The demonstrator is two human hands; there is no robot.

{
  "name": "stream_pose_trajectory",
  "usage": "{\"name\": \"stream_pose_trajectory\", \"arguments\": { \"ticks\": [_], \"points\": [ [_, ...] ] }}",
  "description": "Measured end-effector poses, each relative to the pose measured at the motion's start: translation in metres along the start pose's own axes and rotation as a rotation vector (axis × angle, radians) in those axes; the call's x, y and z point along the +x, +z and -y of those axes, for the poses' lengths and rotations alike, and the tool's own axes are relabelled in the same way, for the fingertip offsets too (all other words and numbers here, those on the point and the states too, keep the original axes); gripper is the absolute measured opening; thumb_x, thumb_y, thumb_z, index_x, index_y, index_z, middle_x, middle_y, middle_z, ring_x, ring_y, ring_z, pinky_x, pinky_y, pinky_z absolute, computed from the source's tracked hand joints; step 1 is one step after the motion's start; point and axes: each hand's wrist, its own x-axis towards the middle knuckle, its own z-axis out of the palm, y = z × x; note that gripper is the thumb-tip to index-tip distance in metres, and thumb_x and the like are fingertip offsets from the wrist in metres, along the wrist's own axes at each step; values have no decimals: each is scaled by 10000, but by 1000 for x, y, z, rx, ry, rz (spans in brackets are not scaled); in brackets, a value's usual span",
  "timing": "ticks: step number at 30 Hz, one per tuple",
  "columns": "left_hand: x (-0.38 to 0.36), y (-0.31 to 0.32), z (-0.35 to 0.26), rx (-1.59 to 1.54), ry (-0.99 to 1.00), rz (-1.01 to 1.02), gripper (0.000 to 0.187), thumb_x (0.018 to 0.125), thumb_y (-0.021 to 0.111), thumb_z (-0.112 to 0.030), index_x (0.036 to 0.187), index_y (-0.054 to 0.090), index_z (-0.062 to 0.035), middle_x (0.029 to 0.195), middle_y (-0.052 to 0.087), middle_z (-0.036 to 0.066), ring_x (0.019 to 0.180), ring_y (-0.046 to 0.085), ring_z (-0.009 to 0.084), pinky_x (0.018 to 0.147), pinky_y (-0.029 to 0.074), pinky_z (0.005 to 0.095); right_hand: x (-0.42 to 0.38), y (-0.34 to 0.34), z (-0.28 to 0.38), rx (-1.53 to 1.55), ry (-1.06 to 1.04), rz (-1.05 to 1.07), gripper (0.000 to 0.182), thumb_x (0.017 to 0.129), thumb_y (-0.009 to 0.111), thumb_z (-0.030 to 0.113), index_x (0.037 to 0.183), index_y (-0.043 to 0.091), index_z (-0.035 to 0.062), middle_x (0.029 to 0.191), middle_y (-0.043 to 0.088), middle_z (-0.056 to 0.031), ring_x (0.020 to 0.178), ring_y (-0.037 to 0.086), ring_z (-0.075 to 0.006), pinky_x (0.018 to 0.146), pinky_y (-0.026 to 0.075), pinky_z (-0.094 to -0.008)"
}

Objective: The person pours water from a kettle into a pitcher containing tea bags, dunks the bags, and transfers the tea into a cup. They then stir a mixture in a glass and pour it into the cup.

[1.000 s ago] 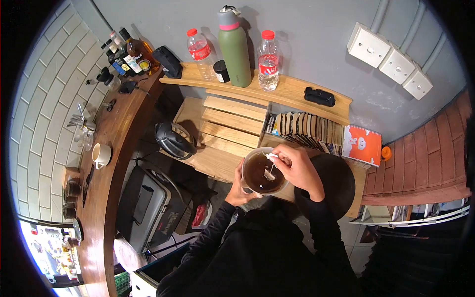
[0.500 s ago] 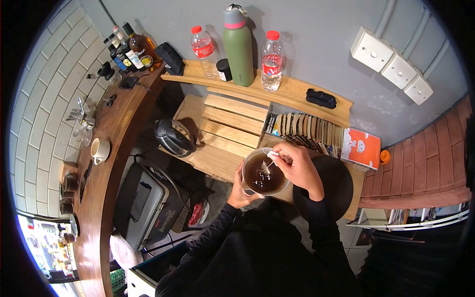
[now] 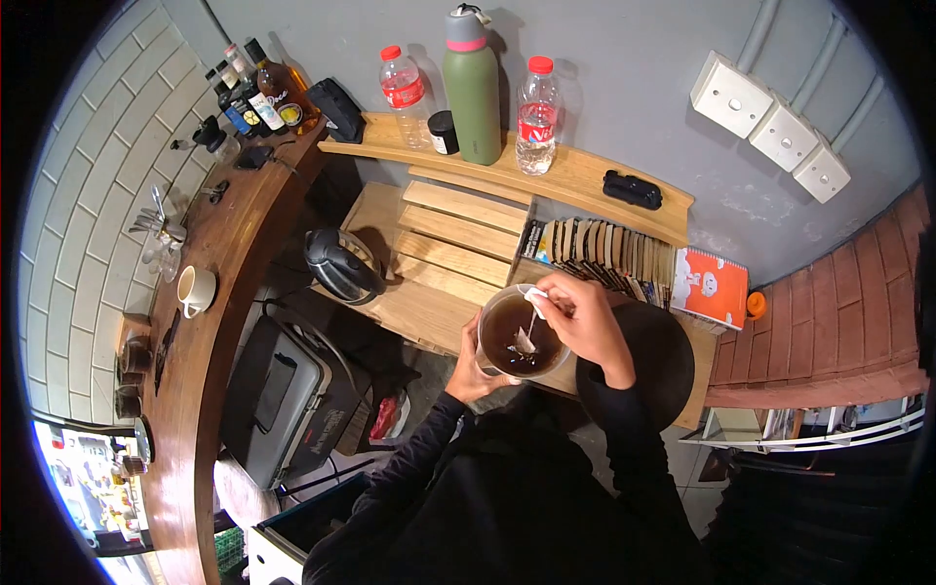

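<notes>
My left hand is wrapped round the side of a clear plastic cup, held upright in front of my body. Brown tea fills much of it, and a pale tea bag shows at the surface, towards the near side. Over the cup's right rim, my right hand pinches the white tag of the tea bag, whose string runs down into the tea.
Beyond the cup stand a slatted wooden table, a black kettle and a row of books. A round dark stool seat lies to the right. Bottles, including a green flask, line the shelf. A mug sits on the left counter.
The tea bag has shifted slightly towards me within the cup, and its string shows longer. Both hands keep their hold, nearly in place.
</notes>
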Motion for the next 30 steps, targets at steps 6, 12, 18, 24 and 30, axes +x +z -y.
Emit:
{"name": "stream_pose_trajectory", "arguments": {
  "ticks": [6,12,18,24,30],
  "points": [
    [-2,-1,7,3,-2,2,1345,532,966,-325,1484,82,22,1493,297,196,1402,325,284,1157,283,413,2,10,-4,61,-7,56,85,922,631,18,903,575,-43,643,562,-30,581,463,-29,515,378,-224],
    [-2,-1,5,24,21,4,1339,547,961,-309,1496,72,15,1500,288,192,1404,320,286,1157,281,408,3,-7,27,10,-100,-62,98,892,656,55,902,589,-16,587,530,-116,473,438,-113,466,354,-280],
    [-3,-1,5,-13,-1,10,1319,573,950,-299,1504,68,8,1515,265,192,1414,301,284,1161,271,406,-4,10,-11,25,-54,11,85,923,629,18,889,575,-39,601,518,-11,557,438,-16,490,354,-220],
    [-4,1,10,-44,-15,3,1321,577,949,-291,1513,62,-5,1525,255,183,1422,288,279,1162,267,409,-3,4,-18,15,-21,73,93,921,636,19,890,576,-46,623,525,-18,581,447,-20,508,359,-218],
    [-6,0,7,6,-9,-6,1337,576,949,-282,1525,44,-22,1548,239,165,1429,282,267,1164,261,414,-1,-15,12,117,-39,95,74,919,642,17,908,596,-40,635,537,-19,583,459,-23,510,369,-220]
  ]
}}
